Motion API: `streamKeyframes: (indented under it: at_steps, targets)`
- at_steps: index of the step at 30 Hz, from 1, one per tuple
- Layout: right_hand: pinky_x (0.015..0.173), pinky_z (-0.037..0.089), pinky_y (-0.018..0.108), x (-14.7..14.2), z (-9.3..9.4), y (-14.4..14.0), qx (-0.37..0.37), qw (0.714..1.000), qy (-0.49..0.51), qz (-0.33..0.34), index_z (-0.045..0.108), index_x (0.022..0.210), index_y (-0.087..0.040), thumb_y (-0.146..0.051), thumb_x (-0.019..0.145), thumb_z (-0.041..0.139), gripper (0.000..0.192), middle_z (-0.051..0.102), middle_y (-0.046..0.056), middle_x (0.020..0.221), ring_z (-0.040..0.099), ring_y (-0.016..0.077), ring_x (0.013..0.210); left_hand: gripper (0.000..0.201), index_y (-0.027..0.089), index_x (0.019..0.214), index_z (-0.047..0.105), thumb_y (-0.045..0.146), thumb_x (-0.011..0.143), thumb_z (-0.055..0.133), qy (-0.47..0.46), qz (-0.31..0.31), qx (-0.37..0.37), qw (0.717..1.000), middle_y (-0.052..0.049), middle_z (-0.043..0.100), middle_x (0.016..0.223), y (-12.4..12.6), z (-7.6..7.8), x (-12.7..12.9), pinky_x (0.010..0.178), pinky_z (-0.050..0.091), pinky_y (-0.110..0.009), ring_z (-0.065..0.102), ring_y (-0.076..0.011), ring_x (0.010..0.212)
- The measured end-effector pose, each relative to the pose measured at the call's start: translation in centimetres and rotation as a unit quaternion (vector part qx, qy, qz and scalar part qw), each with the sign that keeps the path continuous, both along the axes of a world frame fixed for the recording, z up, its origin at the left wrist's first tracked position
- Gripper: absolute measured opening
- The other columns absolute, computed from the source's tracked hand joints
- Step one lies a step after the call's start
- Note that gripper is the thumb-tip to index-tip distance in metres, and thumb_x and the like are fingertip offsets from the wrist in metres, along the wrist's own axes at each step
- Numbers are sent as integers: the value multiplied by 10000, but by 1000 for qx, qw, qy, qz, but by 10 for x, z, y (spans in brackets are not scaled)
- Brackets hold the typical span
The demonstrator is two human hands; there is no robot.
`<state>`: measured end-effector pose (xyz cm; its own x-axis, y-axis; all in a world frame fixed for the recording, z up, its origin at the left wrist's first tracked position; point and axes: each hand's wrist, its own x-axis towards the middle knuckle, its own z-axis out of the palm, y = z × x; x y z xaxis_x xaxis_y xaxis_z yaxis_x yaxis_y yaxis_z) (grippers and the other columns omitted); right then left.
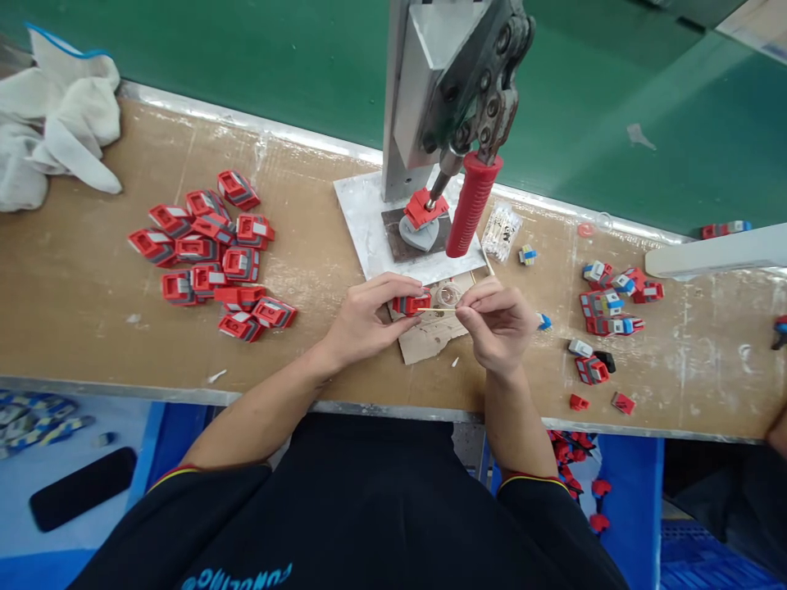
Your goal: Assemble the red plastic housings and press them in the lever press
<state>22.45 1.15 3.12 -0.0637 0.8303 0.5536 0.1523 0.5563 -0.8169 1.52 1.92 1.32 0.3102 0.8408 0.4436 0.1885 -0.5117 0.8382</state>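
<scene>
My left hand (369,315) pinches a small red and grey plastic toy part (411,304) between thumb and fingers. In my right hand (499,322) is a thin cotton swab (438,310), held almost level, its far end at the right side of the toy part. A small clear round cup (448,295) stands just behind the swab on a torn piece of cardboard (424,348). Behind my hands, a press with a red handle (475,205) stands on a metal plate (357,213), with a red piece (424,209) under its plunger.
A pile of red and grey toy parts (212,238) lies at left, near white gloves (77,115). A pack of swabs (501,232) lies behind my right hand. Farther right are partly built toys (606,303). Blue bins (630,492) and a phone (83,487) sit below the table edge.
</scene>
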Motion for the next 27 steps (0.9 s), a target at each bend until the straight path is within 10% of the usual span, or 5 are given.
streamKeyframes:
  at_steps: [27]
  targets:
    - [624,493,329,36,3,6,17,990,-102,-94,607,802,-260,-298,924,776,212,703,-20,734,638,160,674,207,187,1065,757,184,868,821,-7,16,-9,1000,-93,815,1092,1,1,-2,915,655,-341,789,-205,1017]
